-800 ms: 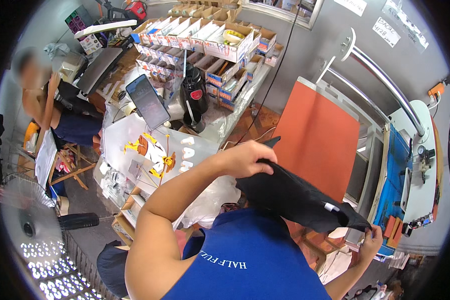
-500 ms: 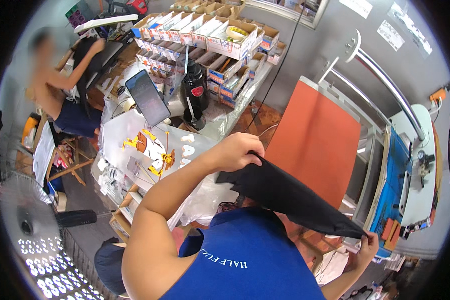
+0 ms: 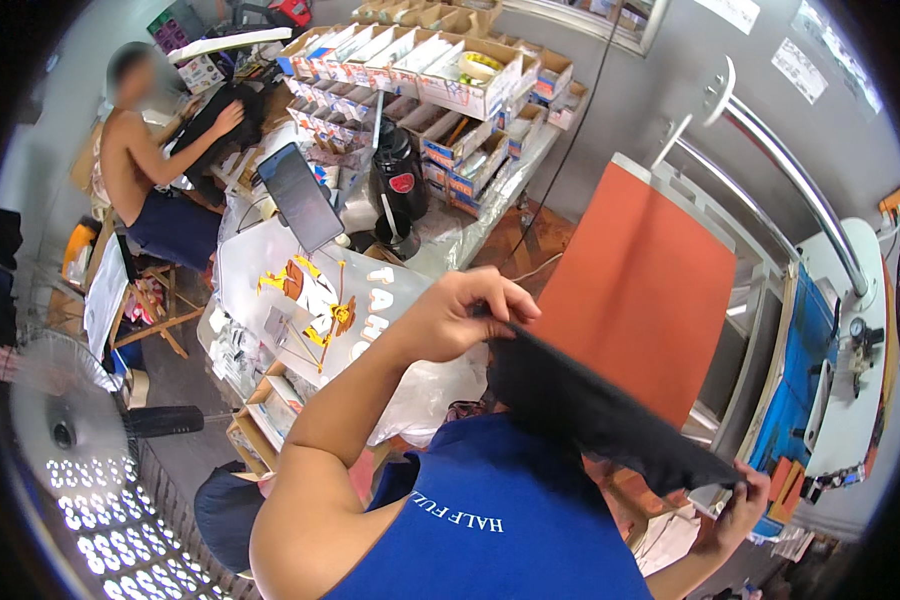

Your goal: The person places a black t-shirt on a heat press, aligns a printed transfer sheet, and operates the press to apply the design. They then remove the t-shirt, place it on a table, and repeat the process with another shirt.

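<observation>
A black piece of cloth (image 3: 600,410) is stretched between my two hands in front of my chest. My left hand (image 3: 475,312) pinches its upper left corner, with the fingers bent over the edge. At the lower right, my right hand (image 3: 745,508) grips the opposite end. The cloth slants down from left to right, and its folds hide part of what lies behind it. Just beyond it is the flat orange-red pad (image 3: 635,290) of a press machine, which the cloth partly overlaps in view.
A smartphone (image 3: 300,197) stands on a holder above a table with a printed clear plastic sheet (image 3: 260,270). Stacked cardboard trays (image 3: 460,90) and a black flask (image 3: 398,175) are behind. A fan (image 3: 65,430) is at left; another person (image 3: 145,160) handles dark fabric at a far-left workstation.
The view has shifted slightly. The cloth hangs wider between my hands, and the loose flap beyond my left hand no longer shows. The other person's hand and dark fabric have moved.
</observation>
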The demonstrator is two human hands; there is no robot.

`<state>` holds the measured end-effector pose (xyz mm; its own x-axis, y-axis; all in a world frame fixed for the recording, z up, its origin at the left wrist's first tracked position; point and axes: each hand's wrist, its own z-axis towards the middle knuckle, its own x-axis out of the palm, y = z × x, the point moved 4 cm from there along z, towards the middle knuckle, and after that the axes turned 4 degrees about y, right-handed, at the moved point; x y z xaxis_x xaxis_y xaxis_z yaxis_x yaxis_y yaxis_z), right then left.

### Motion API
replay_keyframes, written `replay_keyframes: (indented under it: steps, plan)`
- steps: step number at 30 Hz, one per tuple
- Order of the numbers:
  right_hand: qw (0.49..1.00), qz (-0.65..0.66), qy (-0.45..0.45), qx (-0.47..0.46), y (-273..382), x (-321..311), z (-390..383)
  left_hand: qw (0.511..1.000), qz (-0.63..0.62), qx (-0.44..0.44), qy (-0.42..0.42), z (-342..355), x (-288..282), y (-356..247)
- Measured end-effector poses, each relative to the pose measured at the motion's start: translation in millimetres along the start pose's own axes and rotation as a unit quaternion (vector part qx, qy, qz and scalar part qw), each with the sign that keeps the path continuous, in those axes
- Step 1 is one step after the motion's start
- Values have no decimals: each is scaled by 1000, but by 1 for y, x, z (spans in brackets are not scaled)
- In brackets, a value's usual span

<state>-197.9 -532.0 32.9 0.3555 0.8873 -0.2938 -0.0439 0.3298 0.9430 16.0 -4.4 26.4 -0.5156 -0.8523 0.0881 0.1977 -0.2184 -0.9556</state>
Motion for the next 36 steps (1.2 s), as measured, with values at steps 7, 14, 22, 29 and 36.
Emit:
replay_keyframes:
  steps: [7, 14, 22, 29, 36]
  plan:
    - [991, -71, -23, 111, 23, 11, 22, 949, 308, -17, -63, 14, -5, -10]
    - [985, -38, -19, 167, 16, -13, 16, 973, 173, -132, -71, 1, -18, 13]
    - [882, -449, -140, -22, 80, -23, 222, 844, 496, -1, -204, 194, -20, -30]
    - [874, -461, 73, 134, -104, 15, 381, 905, 406, -125, -11, 323, -88, 177]
    - [898, -274, -62, 338, -218, 48, 401, 882, 263, -338, -195, 343, -87, 253]
